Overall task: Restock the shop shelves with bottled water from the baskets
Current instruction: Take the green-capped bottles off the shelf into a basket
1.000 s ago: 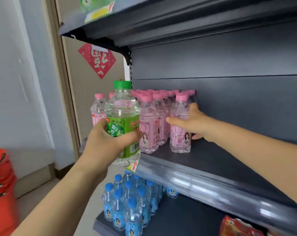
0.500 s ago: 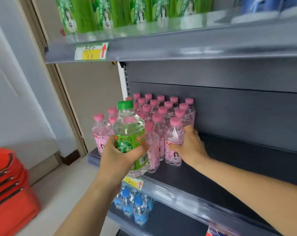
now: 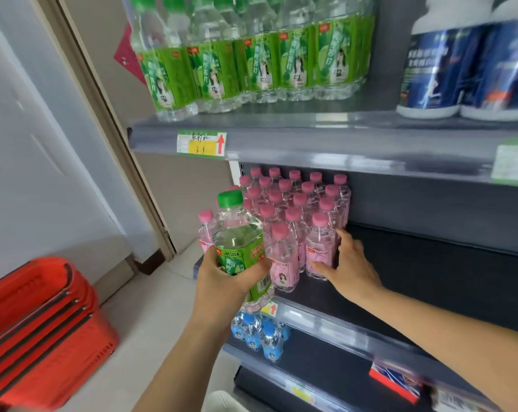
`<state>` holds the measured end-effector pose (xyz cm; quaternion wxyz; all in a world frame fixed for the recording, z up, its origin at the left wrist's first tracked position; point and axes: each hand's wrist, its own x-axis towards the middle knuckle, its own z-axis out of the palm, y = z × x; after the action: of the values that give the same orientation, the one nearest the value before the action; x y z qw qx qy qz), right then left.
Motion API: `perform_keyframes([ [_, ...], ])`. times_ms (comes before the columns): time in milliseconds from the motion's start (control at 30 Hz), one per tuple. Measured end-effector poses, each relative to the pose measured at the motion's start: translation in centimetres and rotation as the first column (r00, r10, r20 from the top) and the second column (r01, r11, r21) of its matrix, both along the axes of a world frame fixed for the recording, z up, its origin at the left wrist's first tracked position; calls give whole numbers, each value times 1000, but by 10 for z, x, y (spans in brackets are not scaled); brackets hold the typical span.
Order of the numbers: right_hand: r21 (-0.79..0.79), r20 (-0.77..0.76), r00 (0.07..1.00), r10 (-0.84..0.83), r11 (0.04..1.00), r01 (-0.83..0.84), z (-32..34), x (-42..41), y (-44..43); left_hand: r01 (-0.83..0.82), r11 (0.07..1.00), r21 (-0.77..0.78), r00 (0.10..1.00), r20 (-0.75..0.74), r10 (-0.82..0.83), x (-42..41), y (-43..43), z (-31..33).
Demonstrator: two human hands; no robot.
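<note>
Gripping the lime bottle [image 3: 237,242] round its label, the left hand [image 3: 222,281] is holding it upright in front of the middle shelf [image 3: 430,278]. The right hand [image 3: 350,269], fingers spread, is pressing against the pink-capped bottles [image 3: 296,203]. Likely it is going up beside the green-label row [image 3: 252,63] (lifting clear of the shelf lip). Label is reading LIMESODA; the price tag [image 3: 201,144] is showing handwritten 3s and a red arrow.

There is just one camera, up on the person's head. It looks forward and down, and it is close to the shelf [image 3: 430,278].
</note>
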<state>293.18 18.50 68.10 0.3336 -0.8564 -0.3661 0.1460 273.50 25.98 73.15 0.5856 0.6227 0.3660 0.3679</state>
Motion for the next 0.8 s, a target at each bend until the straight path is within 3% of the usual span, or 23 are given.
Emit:
perform_keyframes([
  [167, -73, 4, 995, 101, 992, -101, 41, -30, -28, -18, 1000, -11, 999, -35, 17, -28, -18, 29],
  [333, -164, -85, 944, 319, 930, -329, 105, -56, -43, 1, 997, 81, 998, -68, 5, -58, -30, 85],
  [533, 14, -100, 949, 299, 954, -299, 185, -80, -55, 2, 988, 157, 1000, -23, 2, -78, -34, 162],
  [800, 142, 145, 953, 268, 947, -288, 268, -93, -69, -15, 979, 201, 996, 88, -3, -74, -42, 231],
])
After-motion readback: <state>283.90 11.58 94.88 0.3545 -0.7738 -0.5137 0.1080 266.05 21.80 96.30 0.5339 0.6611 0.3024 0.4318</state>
